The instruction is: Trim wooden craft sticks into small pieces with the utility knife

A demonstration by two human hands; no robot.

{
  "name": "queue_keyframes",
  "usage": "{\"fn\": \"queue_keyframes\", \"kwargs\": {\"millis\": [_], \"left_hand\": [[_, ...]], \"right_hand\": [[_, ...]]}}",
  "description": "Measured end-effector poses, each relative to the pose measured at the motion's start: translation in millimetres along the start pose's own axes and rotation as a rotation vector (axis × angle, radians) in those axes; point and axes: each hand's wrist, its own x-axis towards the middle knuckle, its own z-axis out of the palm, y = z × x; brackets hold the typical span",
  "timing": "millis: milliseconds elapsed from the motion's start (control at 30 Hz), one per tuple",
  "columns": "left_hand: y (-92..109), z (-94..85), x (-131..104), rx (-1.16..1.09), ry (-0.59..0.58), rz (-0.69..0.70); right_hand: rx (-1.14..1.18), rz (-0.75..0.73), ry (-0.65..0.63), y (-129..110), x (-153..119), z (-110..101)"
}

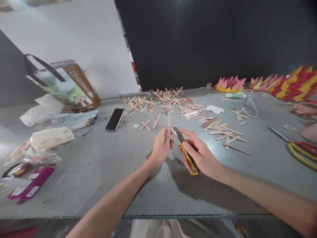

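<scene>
My left hand (162,145) is closed around a flat wooden craft stick (168,121), whose upper end sticks up past the fingers. In my right hand (201,155) lies a yellow and black utility knife (187,151), gripped along its handle. Its tip points up and left, close beside the left hand's fingers; whether it touches the stick I cannot tell. Just beyond the hands are a pink patterned strip (156,121) and two crossed sticks (145,125). Farther back sits a heap of sticks joined into star shapes (168,97), and loose craft sticks (223,132) spread to the right.
A phone (114,119), a paper bag (71,86) and plastic packets (42,142) occupy the left side. At right lie scissors (294,145), a glue stick (235,95), a white cable (252,105) and folded paper pieces (292,86). A black panel (218,39) stands behind the table.
</scene>
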Motion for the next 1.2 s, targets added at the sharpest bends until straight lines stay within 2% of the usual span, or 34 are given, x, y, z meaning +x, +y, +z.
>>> {"fn": "queue_keyframes", "kwargs": {"millis": [333,567,733,900,1200], "left_hand": [[8,-1.1,-6,0.329,-0.013,0.094],[4,-5.0,-5,0.439,-0.034,0.09],[-8,-9.6,-3,0.533,-0.07,0.083],[-10,-5.9,-4,0.455,-0.05,0.115],[-1,7.6,-9,0.297,0.005,0.056]], "right_hand": [[-0.083,0.017,0.012,1,4,-6],[-0.162,0.026,0.038,-1,2,-6],[-0.168,0.081,0.036,-3,2,-9],[-0.062,0.133,0.015,-8,3,-9],[0.109,0.147,-0.036,-5,4,-5]]}}
